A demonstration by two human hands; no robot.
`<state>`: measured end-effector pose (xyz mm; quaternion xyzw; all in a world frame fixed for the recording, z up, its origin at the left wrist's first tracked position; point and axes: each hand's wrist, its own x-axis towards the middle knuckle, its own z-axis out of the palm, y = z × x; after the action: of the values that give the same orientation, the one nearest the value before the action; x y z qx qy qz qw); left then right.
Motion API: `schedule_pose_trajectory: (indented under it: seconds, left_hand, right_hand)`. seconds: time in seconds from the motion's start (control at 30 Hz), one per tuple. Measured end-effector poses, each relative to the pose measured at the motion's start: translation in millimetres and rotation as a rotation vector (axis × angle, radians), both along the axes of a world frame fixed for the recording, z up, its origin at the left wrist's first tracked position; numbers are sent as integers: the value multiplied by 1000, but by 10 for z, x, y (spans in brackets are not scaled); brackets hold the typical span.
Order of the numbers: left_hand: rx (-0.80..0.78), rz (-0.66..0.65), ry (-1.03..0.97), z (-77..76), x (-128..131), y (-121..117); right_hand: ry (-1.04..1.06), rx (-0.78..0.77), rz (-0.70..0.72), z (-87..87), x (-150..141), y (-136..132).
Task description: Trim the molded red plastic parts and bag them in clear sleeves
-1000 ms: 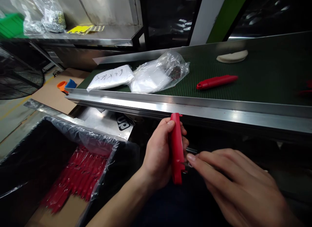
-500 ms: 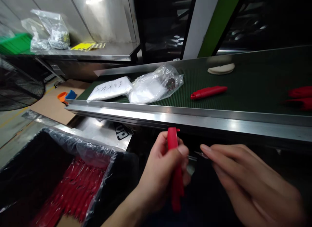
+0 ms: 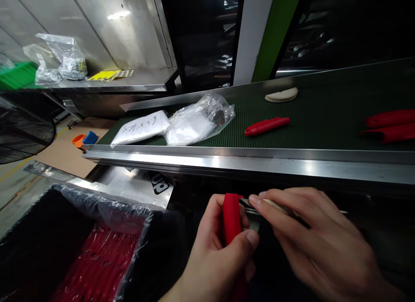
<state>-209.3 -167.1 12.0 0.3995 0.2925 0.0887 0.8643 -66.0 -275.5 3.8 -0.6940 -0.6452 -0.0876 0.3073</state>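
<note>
My left hand (image 3: 217, 254) is closed around a long red plastic piece (image 3: 231, 217), held upright below the belt's metal edge. A small red nub sticks out at its top right. Pinched in my right hand (image 3: 314, 237) is a thin knife (image 3: 275, 204) with a pale handle. Its narrow blade points left, close to the nub; whether it touches cannot be made out. The lower end of the red piece is lost behind my left hand and in shadow.
On the green conveyor belt (image 3: 240, 142) lie a red piece (image 3: 267, 126), more red pieces (image 3: 392, 125), a pale curved piece (image 3: 282, 95) and plastic bags (image 3: 194, 122). A lined bin (image 3: 138, 241) at lower left holds several red pieces (image 3: 100, 263). A fan (image 3: 26, 129) stands far left.
My right hand has brought the knife leftward to the top of the red piece. The red piece sits slightly lower in view. The camera has shifted, so belt items appear further left.
</note>
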Motion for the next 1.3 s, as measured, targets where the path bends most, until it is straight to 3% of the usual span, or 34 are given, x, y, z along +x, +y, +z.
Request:
schedule_pose_trajectory:
  seconds: [0.23, 0.33, 0.43, 0.57, 0.73, 1.03, 1.3]
  left_hand:
    - [-82, -36, -59, -76, -9, -31]
    - [-102, -52, -74, -43, -50, -68]
    - [-85, -69, -47, 8, -99, -94]
    - [-149, -139, -62, -11, -91, -65]
    - [-267, -79, -249, -116, -31, -42]
    - [-295, -32, -327, -136, -32, -82]
    - [-419, -88, -411, -173, -86, -86]
  right_hand:
    - [-20, 39, 11, -75, 41, -38]
    - [-42, 97, -71, -84, 73, -30]
    - [69, 119, -144, -79, 99, -50]
    - [207, 105, -55, -33, 24, -87]
    - [190, 77, 16, 34, -107, -64]
    - [173, 104, 47, -5, -128, -44]
    - [169, 117, 18, -90, -95, -39]
